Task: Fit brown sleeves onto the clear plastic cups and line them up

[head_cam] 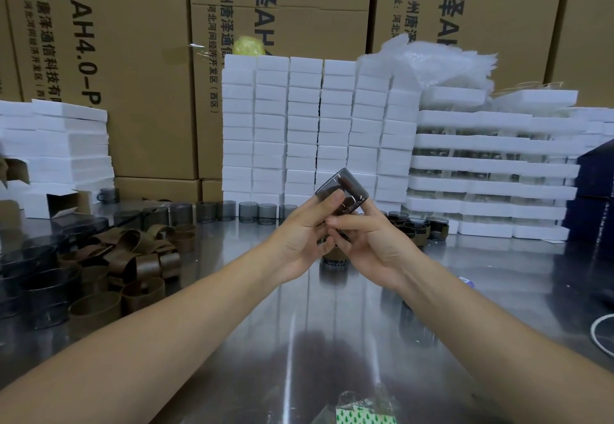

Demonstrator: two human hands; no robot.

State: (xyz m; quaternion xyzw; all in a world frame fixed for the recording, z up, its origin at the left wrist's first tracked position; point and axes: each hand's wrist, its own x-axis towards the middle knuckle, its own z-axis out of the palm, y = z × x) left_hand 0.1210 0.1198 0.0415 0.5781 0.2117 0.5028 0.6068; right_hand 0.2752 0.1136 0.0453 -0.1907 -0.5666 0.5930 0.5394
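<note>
Head view, both hands (pixel 300 241) (pixel 373 244) clamped on tilted clear cup (pixel 345 184); brown sleeves (pixel 143 259) heaped left

A smoky clear cup (pixel 342 187) was tilted in the air above the desk (pixel 332 340), pinched between the left hand (pixel 299 241) and the right hand (pixel 368 241), with a brown sleeve (pixel 349 199) showing against its wall. Just beneath the hands a sleeved cup (pixel 334 256) stood on the desk. Loose brown sleeves (pixel 133 257) lay heaped at the left beside nested dark cups (pixel 33 277). Bare cups (pixel 232 211) stood in a row along the back, and finished sleeved cups (pixel 415 227) were lined up to the right.
</note>
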